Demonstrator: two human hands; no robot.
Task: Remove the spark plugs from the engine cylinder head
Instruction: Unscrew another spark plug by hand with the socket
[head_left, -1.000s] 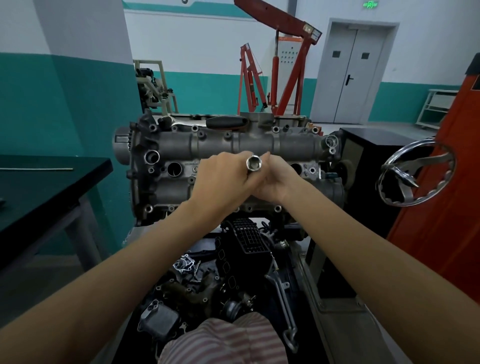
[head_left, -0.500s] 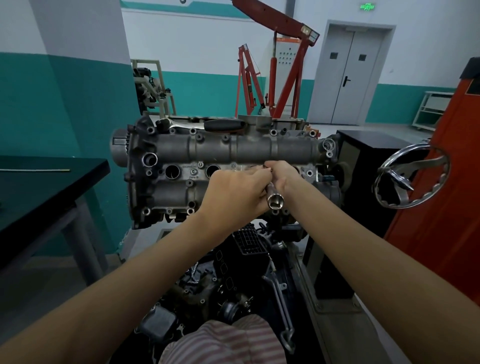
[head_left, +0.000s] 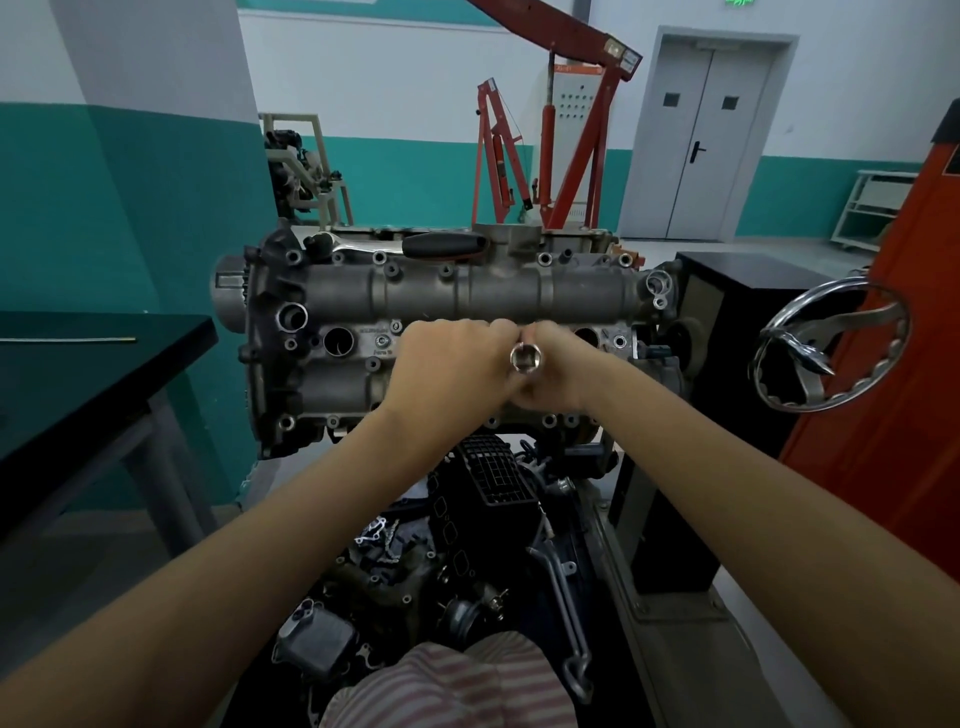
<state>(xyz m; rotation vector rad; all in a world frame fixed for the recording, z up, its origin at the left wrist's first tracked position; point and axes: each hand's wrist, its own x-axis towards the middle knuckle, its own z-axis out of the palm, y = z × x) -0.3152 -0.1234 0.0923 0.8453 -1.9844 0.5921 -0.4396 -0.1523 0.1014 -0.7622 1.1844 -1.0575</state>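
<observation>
- Workshop floor lies under you, with a striped cloth (head_left: 457, 686) at the bottom edge and loose engine parts (head_left: 415, 571) heaped just beyond it.
- Your 2 forearms reach over that heap and meet in front of the head (head_left: 467, 301), which stands on its stand with its face turned toward you.
- Your left hand (head_left: 452, 369) is curled, fingers bunched at the middle of the head's face; your right hand (head_left: 561, 374) is curled against it, touching it.
- Between the 2 hands a socket (head_left: 525, 357) shows, open end toward you; both hands grip the tool, though you cannot see how far it goes in.
- Plug wells: 1 open well (head_left: 338, 341) shows left of your hands; no plug itself is visible.
- Left, a dark table (head_left: 104, 364); right, a chrome handwheel (head_left: 831, 343) on an orange frame.
- Farther back, a red hoist (head_left: 550, 130), teal-and-white walls and a grey double door (head_left: 701, 135).
</observation>
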